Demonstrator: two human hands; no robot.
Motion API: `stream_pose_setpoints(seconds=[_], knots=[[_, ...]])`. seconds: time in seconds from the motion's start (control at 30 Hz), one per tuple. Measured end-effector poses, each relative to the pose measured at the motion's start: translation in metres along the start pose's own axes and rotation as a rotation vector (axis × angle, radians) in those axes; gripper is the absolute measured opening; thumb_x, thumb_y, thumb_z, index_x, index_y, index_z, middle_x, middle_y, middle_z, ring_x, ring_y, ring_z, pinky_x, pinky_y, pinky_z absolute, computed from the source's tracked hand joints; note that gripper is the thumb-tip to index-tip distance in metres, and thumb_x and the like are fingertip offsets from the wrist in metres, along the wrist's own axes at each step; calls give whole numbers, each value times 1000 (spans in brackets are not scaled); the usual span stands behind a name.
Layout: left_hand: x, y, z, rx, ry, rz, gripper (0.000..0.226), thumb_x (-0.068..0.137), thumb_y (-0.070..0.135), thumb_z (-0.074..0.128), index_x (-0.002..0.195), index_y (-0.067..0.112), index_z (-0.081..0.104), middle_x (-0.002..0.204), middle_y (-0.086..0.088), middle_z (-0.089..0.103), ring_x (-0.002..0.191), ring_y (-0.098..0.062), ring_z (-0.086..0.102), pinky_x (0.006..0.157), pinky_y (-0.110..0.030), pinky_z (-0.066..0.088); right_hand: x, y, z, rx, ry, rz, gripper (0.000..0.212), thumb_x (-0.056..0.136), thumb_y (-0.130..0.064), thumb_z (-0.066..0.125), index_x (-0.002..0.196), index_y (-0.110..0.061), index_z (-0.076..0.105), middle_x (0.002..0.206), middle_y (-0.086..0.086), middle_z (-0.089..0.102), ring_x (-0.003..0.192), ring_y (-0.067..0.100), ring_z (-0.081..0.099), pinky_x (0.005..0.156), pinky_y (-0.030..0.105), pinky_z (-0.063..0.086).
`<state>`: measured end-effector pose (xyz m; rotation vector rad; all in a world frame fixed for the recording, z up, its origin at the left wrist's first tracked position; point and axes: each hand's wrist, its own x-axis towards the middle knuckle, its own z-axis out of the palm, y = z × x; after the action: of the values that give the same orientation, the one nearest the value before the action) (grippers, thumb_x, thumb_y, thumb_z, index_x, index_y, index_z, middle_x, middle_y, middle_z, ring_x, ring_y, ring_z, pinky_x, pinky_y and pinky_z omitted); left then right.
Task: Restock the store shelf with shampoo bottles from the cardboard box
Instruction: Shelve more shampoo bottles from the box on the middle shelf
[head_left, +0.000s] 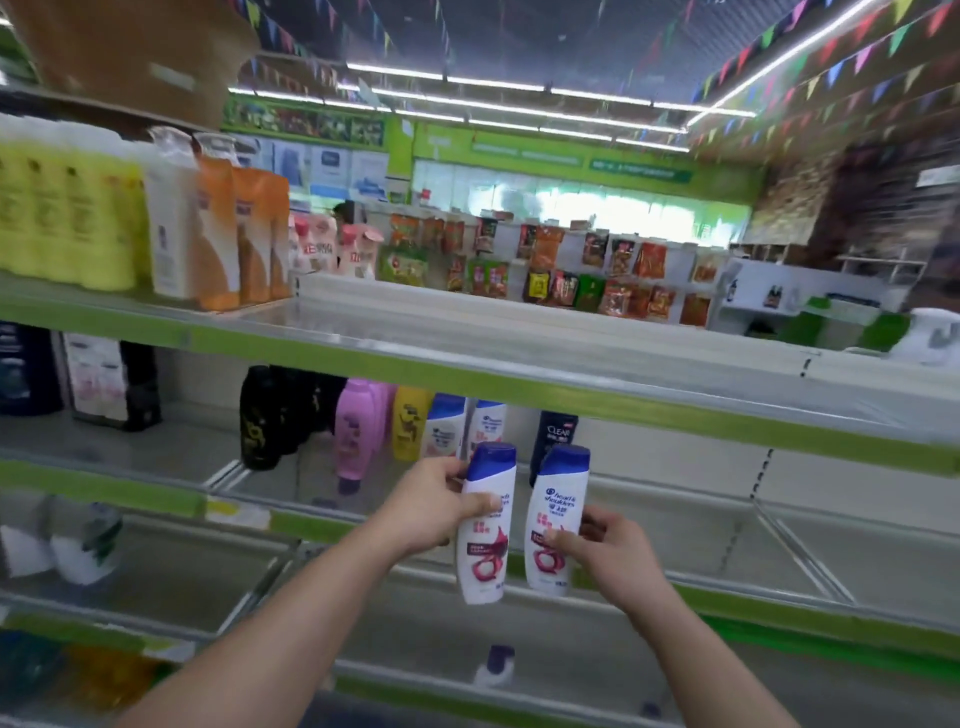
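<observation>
My left hand (434, 501) grips a white shampoo bottle (487, 540) with a blue cap and red swirl label. My right hand (605, 551) grips a second, matching shampoo bottle (555, 525). Both bottles are upright, side by side, held in front of the middle shelf (675, 499). Two like bottles (445, 423) stand at the back of that shelf, just beyond my hands. A cardboard box (130, 52) sits on the top shelf at upper left, blurred.
On the middle shelf stand black (260, 421), pink (356, 431), yellow (408, 423) and dark blue CLEAR (555, 431) bottles. Yellow and orange bottles (218, 234) fill the upper shelf's left. The green shelf edge (519, 384) hangs above my hands. Wire dividers split the lower shelves.
</observation>
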<state>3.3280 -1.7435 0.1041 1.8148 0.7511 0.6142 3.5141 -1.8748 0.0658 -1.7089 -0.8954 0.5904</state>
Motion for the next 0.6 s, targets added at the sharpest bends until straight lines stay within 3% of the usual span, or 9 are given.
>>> stream_pose_setpoints(seconds=[0.13, 0.23, 0.37, 0.6], knots=[[32, -13, -32, -41, -72, -7, 24, 85, 19, 75, 107, 19, 65, 95, 2, 77, 82, -14, 75, 76, -43, 62, 38, -9, 35, 19, 74, 17, 39, 81, -11, 80, 115, -15, 62, 104, 3, 75, 89, 16, 74, 82, 38, 60], [48, -20, -47, -57, -99, 6, 27, 84, 21, 76, 109, 21, 65, 96, 2, 77, 83, -14, 75, 79, -46, 61, 61, -14, 55, 24, 144, 16, 43, 78, -12, 83, 113, -15, 58, 101, 2, 75, 88, 16, 74, 78, 37, 61], [60, -30, -64, -47, -100, 14, 25, 84, 24, 76, 106, 25, 64, 96, 5, 77, 83, -13, 75, 78, -45, 61, 90, -15, 75, 48, 215, 14, 41, 81, -12, 81, 111, -16, 53, 102, 1, 71, 93, 16, 71, 83, 36, 60], [70, -40, -82, -88, -85, -17, 29, 83, 19, 76, 110, 20, 65, 95, 1, 77, 84, -17, 75, 77, -46, 61, 131, -2, 90, -31, 213, 20, 39, 80, -15, 82, 114, -17, 64, 98, 3, 73, 86, 17, 73, 70, 31, 60]])
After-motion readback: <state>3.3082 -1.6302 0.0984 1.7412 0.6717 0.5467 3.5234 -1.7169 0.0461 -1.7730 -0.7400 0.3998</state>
